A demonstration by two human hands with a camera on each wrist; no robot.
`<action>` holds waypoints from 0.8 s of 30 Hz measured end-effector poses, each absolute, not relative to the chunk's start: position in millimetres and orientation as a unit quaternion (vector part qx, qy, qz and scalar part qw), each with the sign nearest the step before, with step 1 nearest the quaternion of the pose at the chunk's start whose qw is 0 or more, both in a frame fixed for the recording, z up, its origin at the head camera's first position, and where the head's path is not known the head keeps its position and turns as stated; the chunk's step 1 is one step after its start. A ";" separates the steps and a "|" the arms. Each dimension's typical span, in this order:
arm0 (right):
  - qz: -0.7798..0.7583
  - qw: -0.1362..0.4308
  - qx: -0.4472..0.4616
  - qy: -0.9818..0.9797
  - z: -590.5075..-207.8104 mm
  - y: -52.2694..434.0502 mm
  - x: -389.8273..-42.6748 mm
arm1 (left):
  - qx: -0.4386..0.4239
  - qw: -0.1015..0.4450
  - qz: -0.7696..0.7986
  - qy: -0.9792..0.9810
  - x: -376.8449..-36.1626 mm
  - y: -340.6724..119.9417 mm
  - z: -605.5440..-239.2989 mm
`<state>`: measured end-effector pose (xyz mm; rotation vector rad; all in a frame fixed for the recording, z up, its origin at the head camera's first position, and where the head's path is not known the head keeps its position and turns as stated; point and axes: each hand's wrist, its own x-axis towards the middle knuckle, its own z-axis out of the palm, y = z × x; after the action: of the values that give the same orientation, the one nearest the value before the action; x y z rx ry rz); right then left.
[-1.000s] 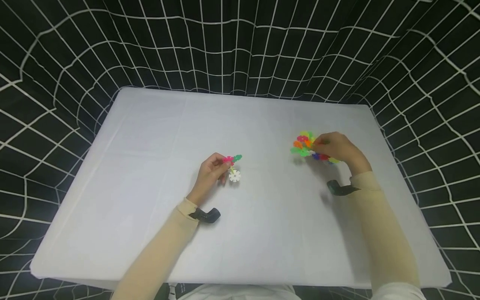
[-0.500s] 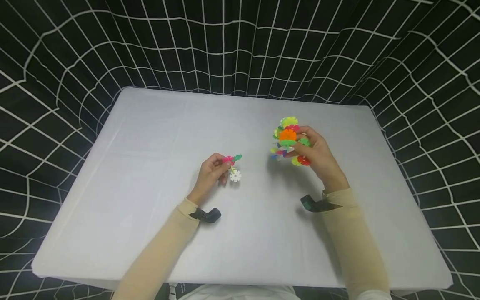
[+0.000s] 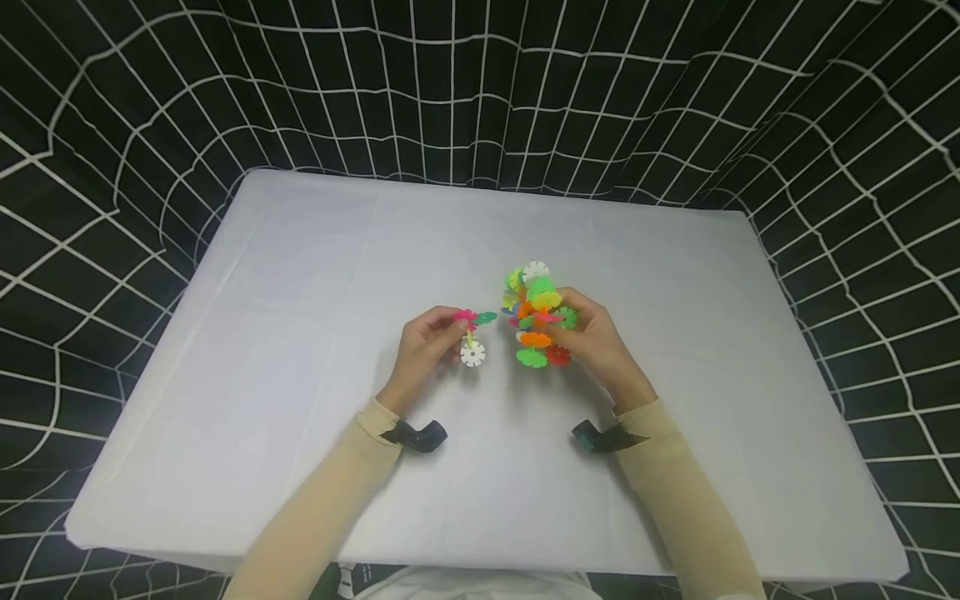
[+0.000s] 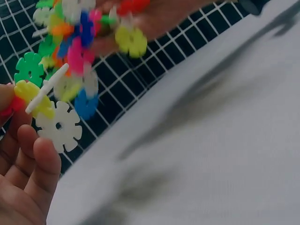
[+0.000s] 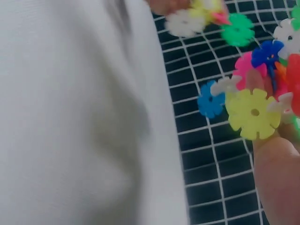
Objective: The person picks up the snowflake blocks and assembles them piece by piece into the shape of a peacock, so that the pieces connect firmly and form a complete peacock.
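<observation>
My left hand [image 3: 429, 350] pinches a small chain of interlocking plastic snowflake discs: a pink disc [image 3: 465, 318], a green disc [image 3: 486, 317], a yellow one [image 4: 35, 97] and white discs [image 4: 60, 126]. Just to its right, my right hand [image 3: 596, 346] grips a larger cluster of joined snowflake discs [image 3: 536, 317] in green, orange, yellow, red, blue, pink and white. In the head view a narrow gap separates the green disc from the cluster. A yellow disc [image 5: 254, 114] on the cluster shows near the right thumb. Both pieces are held above the table.
A white-covered table [image 3: 300, 250] lies under both hands. Dark curtains with a white grid [image 3: 480, 92] surround its back and sides. A black wrist camera [image 3: 423, 435] sits at the left wrist and another black camera [image 3: 592, 435] at the right.
My right hand has lifted the large disc cluster from the right side of the table and carried it left, close to the small chain. The left hand has barely moved.
</observation>
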<state>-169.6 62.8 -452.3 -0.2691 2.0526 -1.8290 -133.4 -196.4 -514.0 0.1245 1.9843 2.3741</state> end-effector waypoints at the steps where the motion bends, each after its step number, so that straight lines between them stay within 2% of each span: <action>1: -0.644 0.189 -0.099 0.734 -453.1 60.6 -167.9 | 0.045 0.019 0.766 0.641 -132.5 -195.5 -512.3; 15: -0.602 0.193 -0.155 0.759 -462.2 52.9 -161.9 | 0.057 0.022 0.754 0.655 -129.3 -191.0 -507.5; 24: -0.583 0.195 -0.171 0.770 -464.4 54.6 -160.8 | 0.068 0.006 0.720 0.691 -129.0 -191.3 -506.8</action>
<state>-160.8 54.6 -464.4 -0.4799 2.1575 -1.6355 -129.0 -191.3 -506.8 0.2127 2.1621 2.2530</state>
